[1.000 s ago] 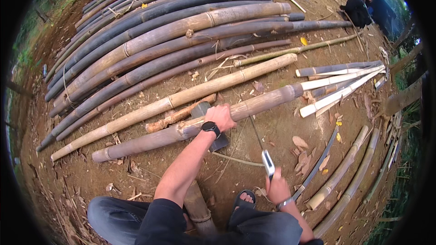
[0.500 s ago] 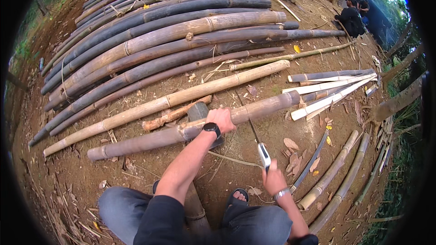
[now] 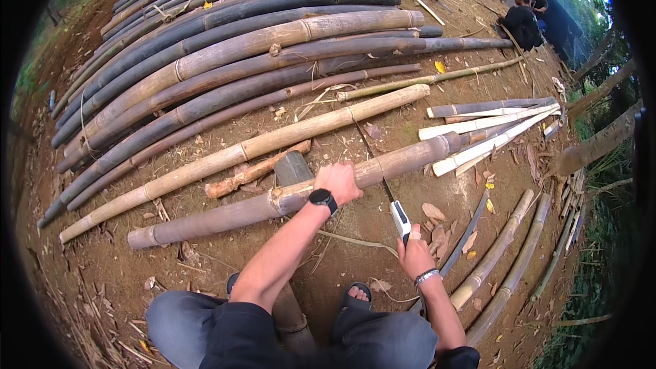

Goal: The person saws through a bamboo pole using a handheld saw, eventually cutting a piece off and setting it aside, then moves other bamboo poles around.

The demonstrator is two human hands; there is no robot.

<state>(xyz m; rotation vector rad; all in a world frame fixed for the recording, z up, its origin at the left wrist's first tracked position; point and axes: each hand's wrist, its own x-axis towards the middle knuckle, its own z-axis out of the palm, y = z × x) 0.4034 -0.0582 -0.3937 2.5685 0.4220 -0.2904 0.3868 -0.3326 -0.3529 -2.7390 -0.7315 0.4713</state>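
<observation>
The left hand (image 3: 339,182) is pressed down over the top of the bamboo pole (image 3: 222,216), gripping it around the middle, while the right hand (image 3: 415,254), on the near side of the pole, is closed around the handle of a saw (image 3: 400,217). The saw's thin blade crosses the pole just right of the left hand and shows on both sides of it. Beyond the pole lies a paler pole (image 3: 277,141), and off its right end are split strips (image 3: 493,139).
</observation>
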